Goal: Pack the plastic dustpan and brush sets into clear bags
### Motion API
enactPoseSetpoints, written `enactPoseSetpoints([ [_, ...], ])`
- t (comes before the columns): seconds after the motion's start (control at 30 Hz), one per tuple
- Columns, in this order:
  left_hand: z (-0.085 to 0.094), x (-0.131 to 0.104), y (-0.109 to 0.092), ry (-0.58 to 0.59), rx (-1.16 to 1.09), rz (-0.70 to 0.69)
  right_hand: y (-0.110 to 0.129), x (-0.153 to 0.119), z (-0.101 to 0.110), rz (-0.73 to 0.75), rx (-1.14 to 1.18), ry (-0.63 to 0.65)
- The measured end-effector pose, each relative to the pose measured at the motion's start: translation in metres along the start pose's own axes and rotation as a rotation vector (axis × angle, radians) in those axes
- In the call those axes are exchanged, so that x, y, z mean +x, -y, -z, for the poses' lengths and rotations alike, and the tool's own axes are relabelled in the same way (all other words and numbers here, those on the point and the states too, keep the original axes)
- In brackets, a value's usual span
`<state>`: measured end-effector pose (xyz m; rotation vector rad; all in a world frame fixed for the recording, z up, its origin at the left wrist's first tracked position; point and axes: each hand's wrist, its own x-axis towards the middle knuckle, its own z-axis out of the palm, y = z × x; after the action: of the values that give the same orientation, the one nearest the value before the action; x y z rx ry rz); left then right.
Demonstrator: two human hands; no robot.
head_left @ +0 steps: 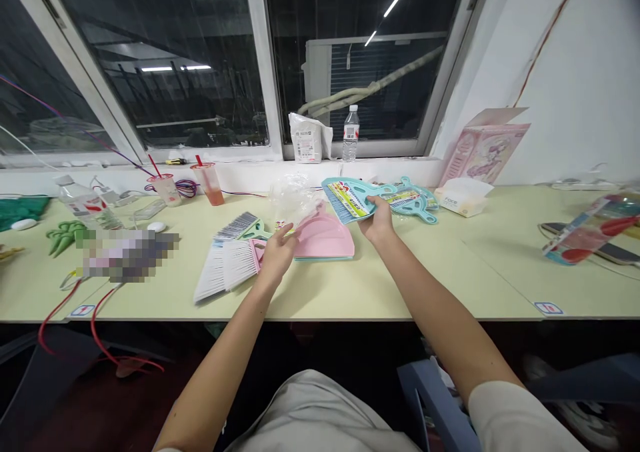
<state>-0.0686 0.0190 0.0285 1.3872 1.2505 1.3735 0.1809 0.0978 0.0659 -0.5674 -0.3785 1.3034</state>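
My right hand (379, 223) grips a light-blue hand brush (345, 197) with a yellow printed label, raised over the table. Just beyond it lies another light-blue piece with a cut-out handle (425, 202) and a similar label. My left hand (280, 253), thumb and fingers apart, hovers at the left edge of a pink dustpan (327, 235); whether it touches the pan is unclear. A blue-green rim shows under the pink pan. To the left of that hand lie a pink brush (241, 263) and a green brush (237, 229), their pale bristles fanned out.
Clear plastic wrapping (293, 195) sits behind the dustpan. Two drink cups (207, 182), a water bottle (351, 134) and a white packet (306, 139) stand toward the window. At right are a tissue pack (464, 197), a pink box (485, 147) and a clear package (583, 235).
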Motion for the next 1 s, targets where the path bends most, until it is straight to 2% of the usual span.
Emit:
enactPoseSetpoints([
  [0.17,0.01,-0.002,-0.017,-0.217,0.119,-0.085,-0.005,-0.006,-0.003,0.008,-0.029,0.056],
  [0.23,0.012,0.001,-0.029,-0.234,0.081,-0.099,-0.009,-0.013,-0.006,0.001,-0.047,0.113],
  [0.3,0.011,0.005,-0.042,-0.161,-0.05,-0.05,-0.016,-0.023,-0.011,-0.03,-0.061,0.181],
  [0.47,0.0,0.013,-0.059,0.162,-0.411,0.193,-0.042,-0.051,-0.025,-0.101,-0.161,0.299],
  [0.57,0.001,0.015,-0.057,0.156,-0.477,0.235,-0.057,-0.061,-0.032,-0.143,-0.242,0.347],
  [0.73,0.022,0.014,-0.05,0.076,-0.462,0.319,-0.07,-0.068,-0.04,-0.147,-0.341,0.504],
  [0.87,0.04,0.016,-0.05,0.0,-0.47,0.335,-0.066,-0.058,-0.037,-0.17,-0.53,0.586],
  [0.93,0.051,0.018,-0.052,-0.049,-0.503,0.284,-0.055,-0.043,-0.033,-0.103,-0.672,0.601],
  [1.0,0.064,0.02,-0.054,-0.082,-0.509,0.244,-0.039,-0.022,-0.031,0.076,-0.836,0.509],
])
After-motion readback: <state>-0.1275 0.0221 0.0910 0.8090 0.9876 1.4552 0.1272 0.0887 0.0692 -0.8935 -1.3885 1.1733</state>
